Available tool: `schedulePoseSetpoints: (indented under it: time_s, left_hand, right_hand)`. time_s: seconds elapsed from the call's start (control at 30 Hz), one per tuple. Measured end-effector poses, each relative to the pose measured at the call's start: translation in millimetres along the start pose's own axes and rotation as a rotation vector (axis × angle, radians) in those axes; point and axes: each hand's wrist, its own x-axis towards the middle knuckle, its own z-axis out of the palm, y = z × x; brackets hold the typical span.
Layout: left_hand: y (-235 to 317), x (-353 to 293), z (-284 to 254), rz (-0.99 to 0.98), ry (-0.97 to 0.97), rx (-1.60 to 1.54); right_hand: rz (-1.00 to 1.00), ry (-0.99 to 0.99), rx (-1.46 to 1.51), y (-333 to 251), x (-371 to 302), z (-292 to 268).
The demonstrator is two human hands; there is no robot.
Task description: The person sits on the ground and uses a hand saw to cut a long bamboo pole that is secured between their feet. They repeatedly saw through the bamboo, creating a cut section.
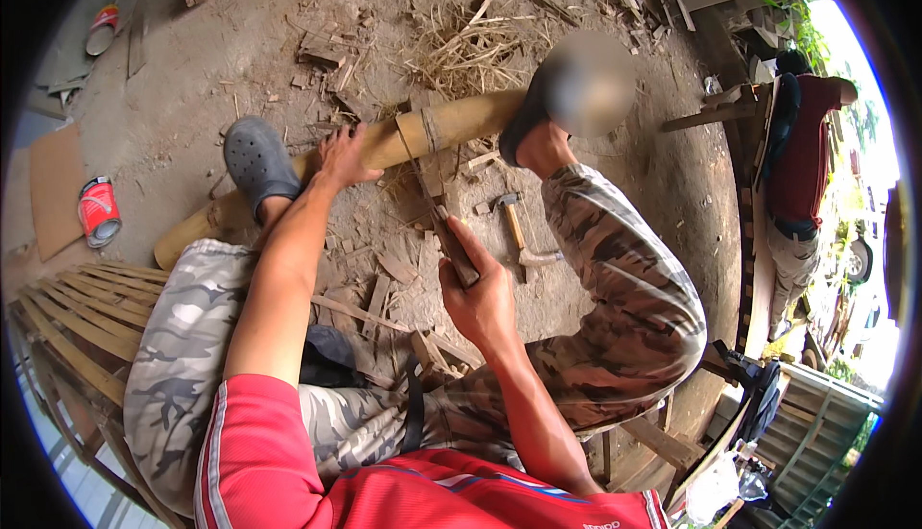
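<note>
A thick yellowish bamboo pole (475, 120) lies slanting across the ground in front of me. My left hand (342, 156) grips it from above, near its middle. In my right hand (480, 297) is the wooden handle of a saw (422, 180). Its narrow blade points away from me and crosses the pole just right of my left hand. My left foot in a dark clog (259, 162) presses on the pole's near-left part. The other clog (526, 111) rests at its far right end.
A wooden-handled hammer (515, 224) lies on the dirt right of the saw. Wood scraps and a heap of shavings (475, 54) litter the ground. Red cans (99, 212) and a slatted bamboo piece (91, 308) are at left. Another person (802, 155) stands far right.
</note>
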Motion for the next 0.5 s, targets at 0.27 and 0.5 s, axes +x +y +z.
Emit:
schedulePoseSetpoints:
  time_s: [0.27, 0.5]
  left_hand:
    - [1, -8, 12, 0.002, 0.068, 0.018]
    - [-6, 12, -13, 0.021, -0.186, -0.004]
  right_hand:
    - [0.0, -0.006, 0.017, 12, -26, 14]
    - [0.027, -0.026, 0.07, 9, -19, 15]
